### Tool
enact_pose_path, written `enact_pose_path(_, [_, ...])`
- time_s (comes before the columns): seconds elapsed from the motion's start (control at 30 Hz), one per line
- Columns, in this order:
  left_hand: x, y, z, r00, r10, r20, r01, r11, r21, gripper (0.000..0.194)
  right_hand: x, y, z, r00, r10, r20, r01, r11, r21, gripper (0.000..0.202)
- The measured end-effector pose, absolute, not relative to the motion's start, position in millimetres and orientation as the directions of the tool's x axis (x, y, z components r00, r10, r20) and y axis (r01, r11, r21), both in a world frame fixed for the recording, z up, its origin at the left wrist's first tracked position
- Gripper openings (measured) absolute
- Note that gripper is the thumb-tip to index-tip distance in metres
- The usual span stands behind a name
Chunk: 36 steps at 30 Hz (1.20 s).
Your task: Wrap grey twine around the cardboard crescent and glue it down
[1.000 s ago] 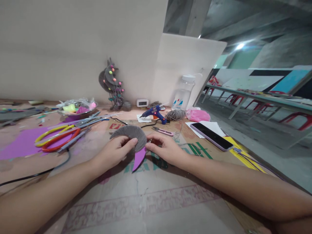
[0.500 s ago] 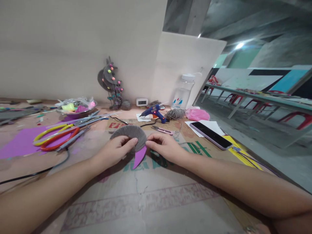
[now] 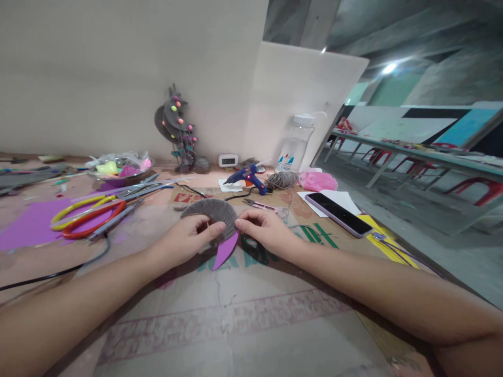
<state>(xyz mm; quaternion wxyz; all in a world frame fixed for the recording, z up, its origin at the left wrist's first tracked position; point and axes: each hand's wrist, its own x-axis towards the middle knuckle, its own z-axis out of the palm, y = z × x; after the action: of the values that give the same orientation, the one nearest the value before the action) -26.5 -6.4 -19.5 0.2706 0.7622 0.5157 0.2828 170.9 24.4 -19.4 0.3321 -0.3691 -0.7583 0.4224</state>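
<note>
Between my hands is a crescent shape (image 3: 215, 210), mostly wrapped in grey yarn, with a bare purple tip (image 3: 225, 252) pointing down toward me. My left hand (image 3: 196, 235) pinches its inner edge, thumb on top. At the outer right edge, where yarn meets purple, my right hand (image 3: 257, 228) closes thumb and fingers on it. Any strand in the right fingers is too small to make out. Just beyond lie small thread snips (image 3: 259, 204), a ball of grey yarn (image 3: 282, 180) and a blue glue gun (image 3: 247, 177).
Scissors with yellow and red handles (image 3: 88, 214) lie at left near a bowl (image 3: 118, 175) of bright pieces. A finished yarn moon ornament (image 3: 175, 125), a timer (image 3: 228, 160) and a water bottle (image 3: 294, 144) stand at the back. A phone (image 3: 338, 213) lies right on the cardboard (image 3: 310, 214).
The view has shifted slightly. Both hands keep hold of the crescent near the purple tip, with the left thumb and right fingers adjusted a little.
</note>
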Motion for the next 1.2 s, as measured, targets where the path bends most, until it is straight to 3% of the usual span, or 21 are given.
enact_pose_path(0.17, [-23.5,-8.4,-14.1,0.387,0.893,0.230,0.705,-0.447,0.550,0.033,170.7,21.1,-17.0,-0.455,0.859,0.237,0.315,0.404,-0.859,0.019])
enact_pose_path(0.4, [-25.7,-6.5,-15.4,0.409,0.882,0.235,0.710,-0.469,0.526,0.035,169.7,20.3,-15.8,-0.494,0.838,0.232,0.344,0.433,-0.833,0.020])
enact_pose_path(0.6, [-28.9,-4.2,-18.5,0.417,0.878,0.233,0.652,-0.468,0.596,0.041,170.5,21.1,-16.8,-0.484,0.847,0.218,0.311,0.400,-0.862,0.020])
enact_pose_path(0.83, [-29.9,-0.8,-22.3,0.278,0.950,0.145,0.438,-0.260,0.861,0.039,172.4,25.5,-20.8,-0.434,0.881,0.185,0.220,0.304,-0.927,0.022])
enact_pose_path(1.0, [-29.0,-0.7,-21.9,0.272,0.952,0.142,0.448,-0.256,0.857,0.025,174.0,29.9,-22.3,-0.407,0.902,0.147,0.125,0.214,-0.969,0.026])
enact_pose_path(1.2, [-29.9,-1.2,-20.1,0.271,0.949,0.160,0.451,-0.272,0.850,0.021,174.6,29.8,-22.4,-0.417,0.897,0.146,0.121,0.214,-0.969,0.025])
